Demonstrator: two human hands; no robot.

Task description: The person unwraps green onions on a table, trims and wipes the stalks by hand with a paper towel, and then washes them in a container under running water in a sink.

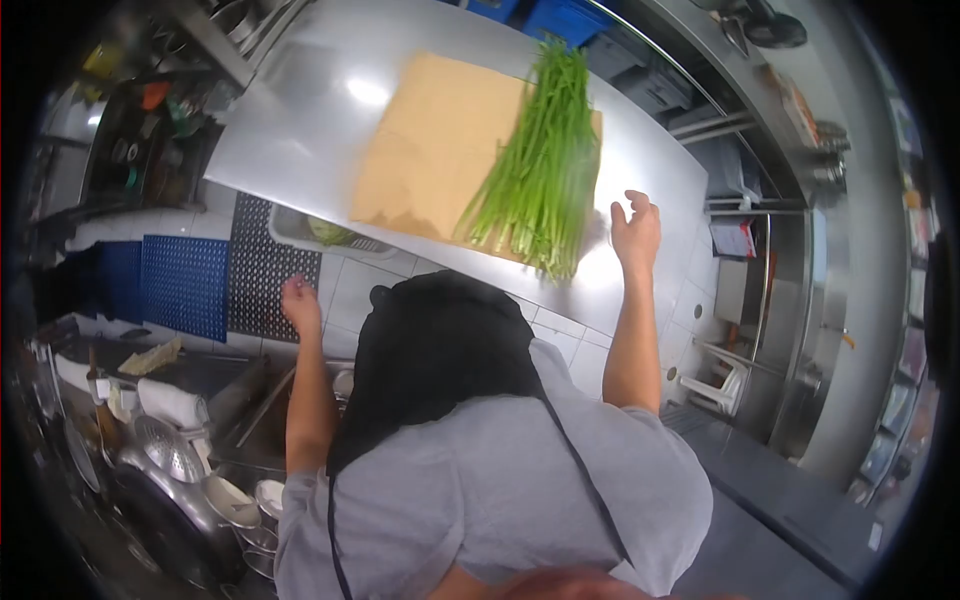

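Note:
A large bundle of long green stalks [535, 170], resembling chives or scallions, lies along the right side of a flat tan board or sheet [430, 140]. Its paler ends reach past the near edge onto the steel table [300, 120]. My right hand [637, 232] hovers just right of the stalks, over the tabletop, its thumb and fingers apart and nothing between them. Away from the table on the left, my left hand [298, 303] hangs above the floor, fingers loosely bent; no object shows in it.
Below the table's near left edge sits a pale basket [335, 238] with something green inside. Black and blue perforated mats [187, 285] cover the floor at left. Behind lie a skimmer [168, 447], pans and a wok. Metal shelving [740, 255] stands at right.

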